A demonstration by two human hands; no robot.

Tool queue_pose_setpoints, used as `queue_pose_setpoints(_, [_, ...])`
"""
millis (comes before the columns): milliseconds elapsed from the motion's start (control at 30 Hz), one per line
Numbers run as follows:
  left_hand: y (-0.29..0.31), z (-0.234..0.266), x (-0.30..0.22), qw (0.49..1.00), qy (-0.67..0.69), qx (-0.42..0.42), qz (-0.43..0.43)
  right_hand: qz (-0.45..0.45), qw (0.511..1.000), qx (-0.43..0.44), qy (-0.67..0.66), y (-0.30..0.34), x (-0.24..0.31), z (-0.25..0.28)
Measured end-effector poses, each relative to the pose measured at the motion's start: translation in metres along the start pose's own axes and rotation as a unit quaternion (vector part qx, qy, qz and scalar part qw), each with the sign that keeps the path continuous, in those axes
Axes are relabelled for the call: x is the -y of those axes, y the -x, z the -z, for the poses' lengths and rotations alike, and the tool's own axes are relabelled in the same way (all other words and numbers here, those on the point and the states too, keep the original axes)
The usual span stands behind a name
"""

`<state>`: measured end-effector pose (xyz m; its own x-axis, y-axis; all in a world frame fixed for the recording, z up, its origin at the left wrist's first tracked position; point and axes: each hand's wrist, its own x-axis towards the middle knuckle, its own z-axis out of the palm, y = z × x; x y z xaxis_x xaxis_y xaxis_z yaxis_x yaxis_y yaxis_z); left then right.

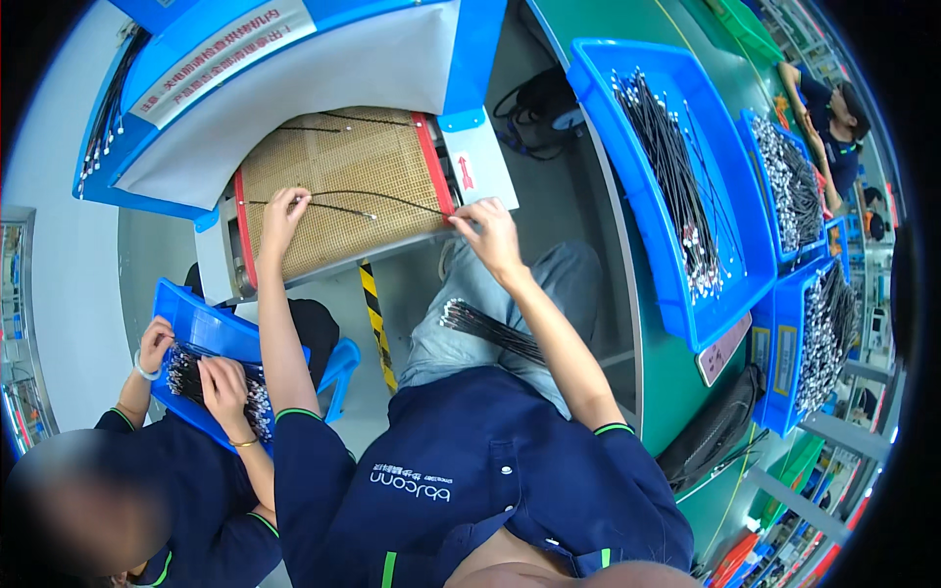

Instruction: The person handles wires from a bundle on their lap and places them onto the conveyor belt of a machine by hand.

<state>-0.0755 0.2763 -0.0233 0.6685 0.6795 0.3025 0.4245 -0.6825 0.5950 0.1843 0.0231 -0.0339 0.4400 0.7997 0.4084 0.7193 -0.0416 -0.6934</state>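
Note:
A thin black cable (377, 193) spans the gap between my two hands over a tan mesh conveyor belt (333, 245) with red edges. My left hand (283, 218) pinches it near its left end, above the belt. At the belt's right edge, my right hand (490, 236) has its fingertips closed on the other end. Another short black cable (343, 208) lies on the mesh just below the held one. Farther back, more cables (319, 128) rest on the belt near the machine opening. A bundle of black cables (495, 331) with light tips lies across my lap, below my right forearm.
A blue machine hood (475, 59) arches over the belt. On the green table (652, 343) at right stand a blue bin (740, 230) of cables and further filled bins. At lower left, a co-worker's hands (223, 392) handle cables over another blue bin (181, 304).

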Motion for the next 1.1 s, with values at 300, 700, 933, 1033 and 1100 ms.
queue_pose_setpoints(300, [-0.025, -0.013, 0.042, 0.997, -0.049, 0.042, 0.033, -0.029, 0.997, -0.010, 0.073, -0.015, -0.008, -0.036])
queue_pose_setpoints(700, [0.060, -0.037, -0.091, 0.999, 0.036, -0.009, -0.013, -0.107, 0.974, 0.193, 0.050, 0.146, -0.018, 0.059])
queue_pose_setpoints(933, [0.147, -0.114, -0.137, 0.970, 0.149, 0.185, 0.048, -0.231, 0.939, 0.248, 0.062, 0.183, -0.015, 0.070])
queue_pose_setpoints(1033, [0.159, -0.128, -0.145, 0.962, 0.162, 0.209, 0.068, -0.219, 0.952, 0.209, 0.037, 0.190, -0.014, 0.073])
queue_pose_setpoints(1100, [0.161, -0.133, -0.148, 0.958, 0.157, 0.231, 0.062, -0.237, 0.947, 0.213, 0.046, 0.190, -0.010, 0.076])
